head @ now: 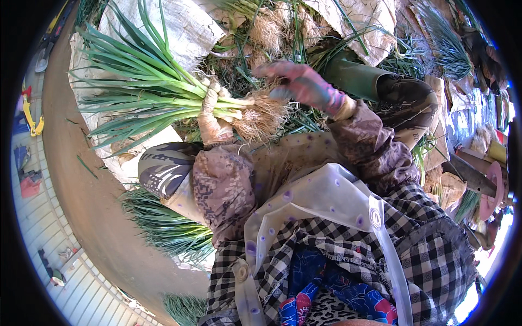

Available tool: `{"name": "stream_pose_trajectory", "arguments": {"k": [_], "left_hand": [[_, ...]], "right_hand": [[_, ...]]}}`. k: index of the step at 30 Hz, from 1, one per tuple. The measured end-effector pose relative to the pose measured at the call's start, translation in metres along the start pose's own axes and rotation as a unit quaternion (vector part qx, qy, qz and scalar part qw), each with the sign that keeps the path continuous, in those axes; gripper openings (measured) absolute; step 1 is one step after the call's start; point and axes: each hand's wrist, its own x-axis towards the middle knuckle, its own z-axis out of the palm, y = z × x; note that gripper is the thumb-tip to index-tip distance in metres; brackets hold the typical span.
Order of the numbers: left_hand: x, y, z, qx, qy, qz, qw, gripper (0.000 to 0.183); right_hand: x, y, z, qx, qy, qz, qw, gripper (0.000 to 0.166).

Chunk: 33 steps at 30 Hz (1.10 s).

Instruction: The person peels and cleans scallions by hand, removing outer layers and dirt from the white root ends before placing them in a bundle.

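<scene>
My left hand [213, 110], in a soiled light glove, is closed around the stalks of a bunch of green onions [171, 91]. Their long leaves fan out to the left, and the brown roots [263, 116] stick out on the right. Just right of and above the roots is my right hand [304, 85], in a pink and grey glove, blurred and with its fingers stretched out. Whether it touches the roots cannot be told. Beneath both hands lie loose green leaves and root scraps [310, 120].
Whitish woven sacks [159, 36] lie ahead, with more rooted onions [269, 32] between them. Another pile of green onions [171, 226] is beside my left knee. My green boot [350, 75] stands right of the scraps. At the far right, a person's dark-gloved hand [487, 61] is near more onions.
</scene>
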Motion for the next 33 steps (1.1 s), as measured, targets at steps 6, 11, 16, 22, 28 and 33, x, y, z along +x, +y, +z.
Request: {"name": "stream_pose_trajectory", "arguments": {"k": [6, 11, 16, 22, 28, 33], "left_hand": [[-0.007, 0.011, -0.007, 0.020, 0.042, 0.051, 0.998, 0.033], [-0.007, 0.010, -0.004, -0.011, -0.018, 0.030, 0.999, 0.027], [-0.007, 0.005, -0.006, -0.064, -0.054, -0.025, 0.996, 0.020], [-0.012, 0.023, 0.000, -0.068, -0.078, -0.004, 0.995, 0.020], [-0.018, 0.024, -0.014, -0.046, -0.022, -0.007, 0.999, 0.027], [-0.007, 0.010, -0.024, -0.038, -0.027, -0.015, 0.999, 0.029]], "right_hand": [[0.016, -0.003, 0.054, 0.059, -0.035, 0.025, 0.997, 0.023], [0.004, -0.011, 0.056, 0.360, 0.091, 0.262, 0.891, 0.015], [-0.038, 0.039, 0.029, -0.041, 0.162, 0.328, 0.930, 0.005], [-0.019, 0.034, -0.023, -0.118, 0.096, 0.104, 0.983, 0.015], [0.024, -0.034, 0.050, 0.190, -0.054, 0.139, 0.970, 0.019], [0.007, -0.057, 0.075, -0.150, -0.148, 0.073, 0.975, 0.011]]}}
